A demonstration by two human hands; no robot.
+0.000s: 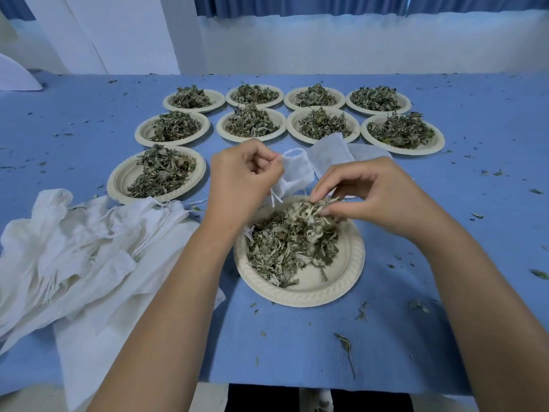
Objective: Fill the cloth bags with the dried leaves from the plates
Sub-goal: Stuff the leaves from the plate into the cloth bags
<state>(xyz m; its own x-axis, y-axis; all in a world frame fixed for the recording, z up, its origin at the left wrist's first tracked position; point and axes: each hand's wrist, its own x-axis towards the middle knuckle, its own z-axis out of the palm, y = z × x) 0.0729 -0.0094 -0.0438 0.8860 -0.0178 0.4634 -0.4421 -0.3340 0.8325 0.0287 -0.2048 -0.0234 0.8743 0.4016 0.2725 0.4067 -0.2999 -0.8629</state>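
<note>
Both hands are up over the near plate. Left hand has its fingers curled, pinching the rim of a small white cloth bag and holding its mouth open, drawstrings dangling below. Right hand comes in beside it, fingertips and thumb closed round a clump of dried leaves, just at the bag's lower edge and right above the heap on that plate.

Beyond them, nine more plates stand loaded with leaves: two rows of four at the back and one nearer on the left. A couple of flat bags lie just behind the open one. Off to the left sits a rumpled pile of white bags, spilling over the front edge of the blue-covered worktop. Leaf crumbs lie scattered all across it.
</note>
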